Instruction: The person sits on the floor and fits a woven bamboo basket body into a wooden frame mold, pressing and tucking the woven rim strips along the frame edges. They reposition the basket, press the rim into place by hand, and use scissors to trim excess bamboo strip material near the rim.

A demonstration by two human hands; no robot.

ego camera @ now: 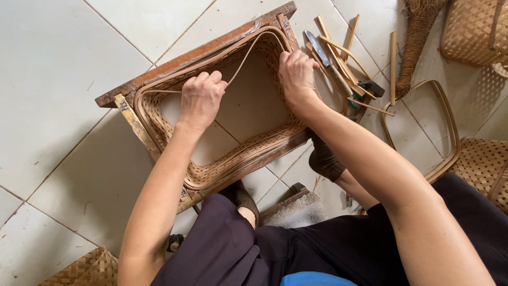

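Note:
A woven bamboo basket wall [248, 156] sits inside a rectangular wooden frame [174, 62] on the tiled floor. My left hand [200, 99] is closed around a thin bamboo strip [244, 57] that arcs along the basket's inner rim. My right hand [296, 74] presses on the far right corner of the woven rim, fingers curled over the same strip's other end. The basket has no bottom, and tile shows through it.
Loose bamboo sticks and a blade [323, 50] lie right of the frame. A bent bamboo hoop [448, 122] rests on the floor farther right. Woven baskets [473, 32] stand at the top right, woven mats [484, 167] lower right, another [87, 270] bottom left.

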